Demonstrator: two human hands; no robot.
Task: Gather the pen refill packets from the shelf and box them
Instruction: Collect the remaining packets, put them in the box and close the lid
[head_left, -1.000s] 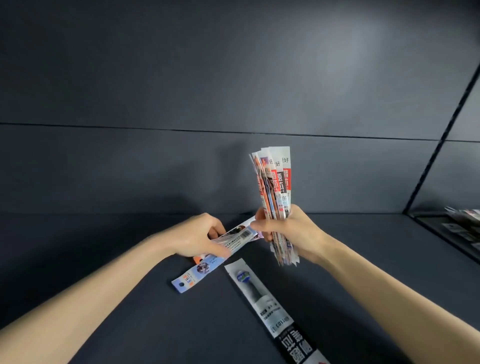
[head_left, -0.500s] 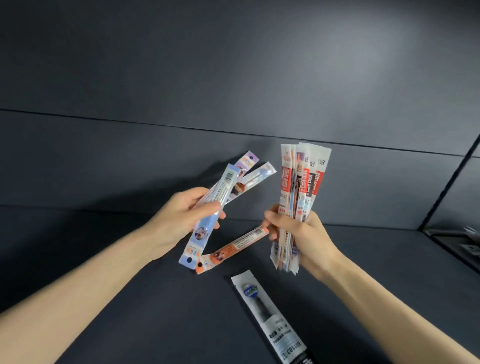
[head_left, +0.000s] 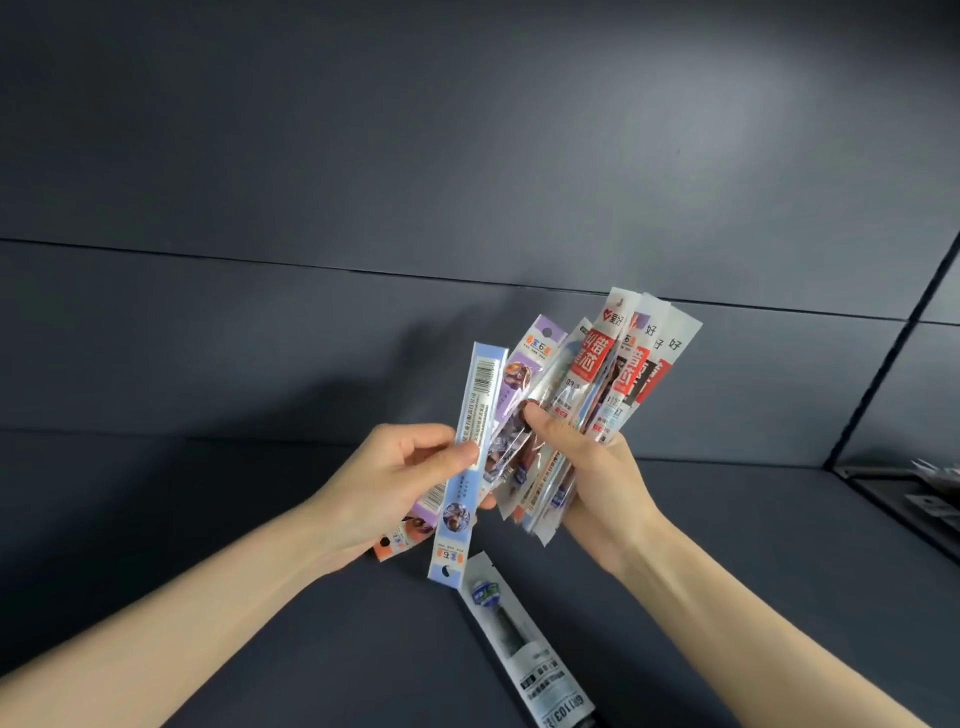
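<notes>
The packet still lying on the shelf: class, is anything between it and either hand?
Nothing rests on the packet on the shelf, and bare shelf surrounds it. However, both hands are full: the left hand holds a blue packet with others, and the right hand grips a fanned bundle.

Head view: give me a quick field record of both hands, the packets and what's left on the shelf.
left hand: holds a few packets, the blue packet in front
right hand: grips a fanned bundle of packets
hands: close together, packets overlapping between them
shelf: dark; one black-and-white packet lies flat, untouched
box: not in view
right edge: more items on the next shelf, too blurred to name
</notes>
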